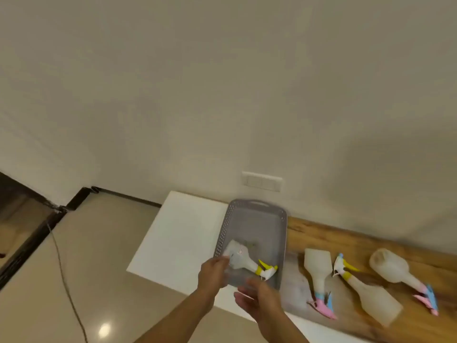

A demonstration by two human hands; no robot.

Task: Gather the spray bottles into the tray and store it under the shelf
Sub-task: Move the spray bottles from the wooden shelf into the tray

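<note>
A grey perforated tray (252, 219) lies across the join of the white and wooden surfaces. Inside it lies a translucent spray bottle with a yellow trigger (243, 261). My left hand (212, 274) grips the tray's near-left rim, next to that bottle's base. Fingers spread, my right hand (259, 299) hovers at the tray's near edge and holds nothing. Three more bottles lie on the wood to the right: one with a pink and blue head (317, 268), one with a yellow and blue head (366, 293), and a rounder one with a pink and blue head (393, 267).
The white top (180, 238) meets the wooden counter (346, 238) along the beige wall. A wall switch plate (262, 181) is above the tray. A thin cable (61, 268) trails over the glossy tile floor at the left, beside a dark door frame (29, 246).
</note>
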